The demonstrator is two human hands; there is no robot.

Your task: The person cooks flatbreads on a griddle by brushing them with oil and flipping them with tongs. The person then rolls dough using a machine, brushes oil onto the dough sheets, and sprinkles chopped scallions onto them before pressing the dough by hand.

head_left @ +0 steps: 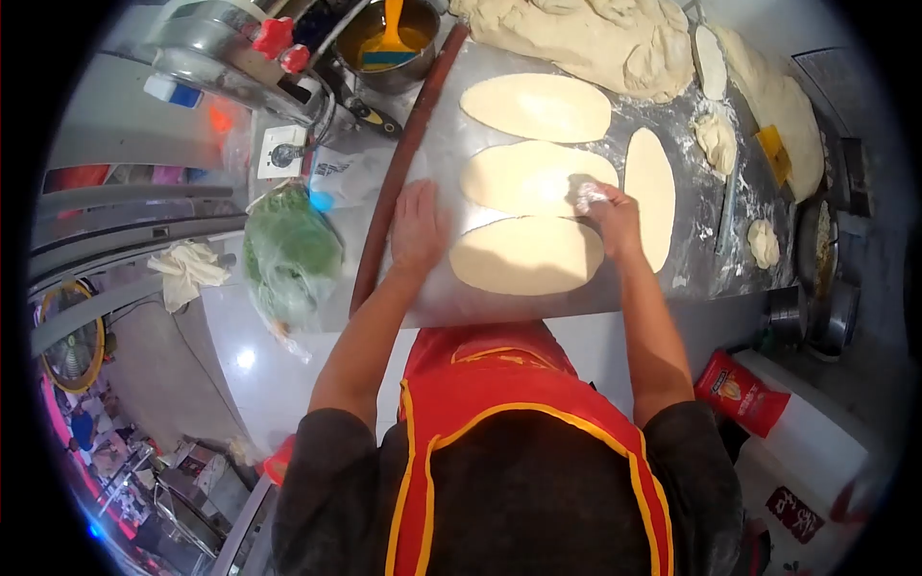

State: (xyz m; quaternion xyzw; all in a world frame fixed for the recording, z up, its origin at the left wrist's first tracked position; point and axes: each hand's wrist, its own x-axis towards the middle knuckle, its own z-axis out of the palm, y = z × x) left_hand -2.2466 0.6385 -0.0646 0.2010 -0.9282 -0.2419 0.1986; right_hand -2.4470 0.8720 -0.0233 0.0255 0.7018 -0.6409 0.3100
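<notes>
Several flat ovals of rolled dough lie on the metal worktop [451,288]. My right hand [617,221] is closed over the right end of the middle dough oval [519,180], with a white floury clump [588,196] at its fingertips. My left hand [419,228] rests flat on the worktop, fingers stretched out, beside the long brown rolling pin [408,144]. A near dough oval [526,255] and a far dough oval [536,108] flank the middle one. Right of my right hand lies a narrower dough oval [650,197], turned lengthwise.
A large dough mass [595,43] sits at the back. Small dough lumps [715,144] and a yellow scraper [773,154] are at the right. A metal pot [423,72] with a brush stands back left, near a power socket [282,152] and a bag of greens [288,245].
</notes>
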